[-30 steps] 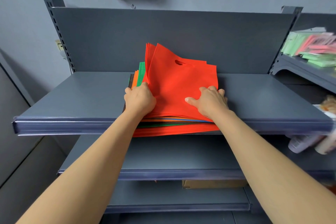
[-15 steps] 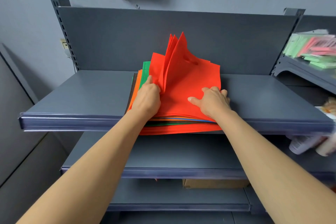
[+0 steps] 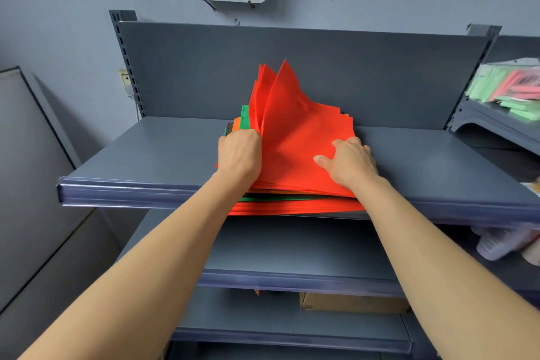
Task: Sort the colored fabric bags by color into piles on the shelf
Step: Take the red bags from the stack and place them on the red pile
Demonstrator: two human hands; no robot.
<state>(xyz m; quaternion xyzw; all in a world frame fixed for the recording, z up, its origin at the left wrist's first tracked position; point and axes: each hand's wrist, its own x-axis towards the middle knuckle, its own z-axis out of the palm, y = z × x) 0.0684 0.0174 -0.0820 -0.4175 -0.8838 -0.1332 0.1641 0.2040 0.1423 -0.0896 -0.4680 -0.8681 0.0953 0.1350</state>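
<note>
Your left hand [image 3: 239,155] grips the red bags [image 3: 295,140] at their 9 o'clock edge. Your right hand [image 3: 347,164] presses them, fingers relaxed.

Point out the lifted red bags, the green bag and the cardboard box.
lifted red bags [image 3: 287,108]: head view, middle of the raised sheet.
green bag [image 3: 245,117]: head view, exposed far corner.
cardboard box [image 3: 353,302]: head view, front face.

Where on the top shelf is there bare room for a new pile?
Two bare patches on the top shelf: left of the stack of bags out to the shelf's end, and right of it up to the right upright. The middle is crowded: the left hand grips the stack, the right hand presses it.
</note>
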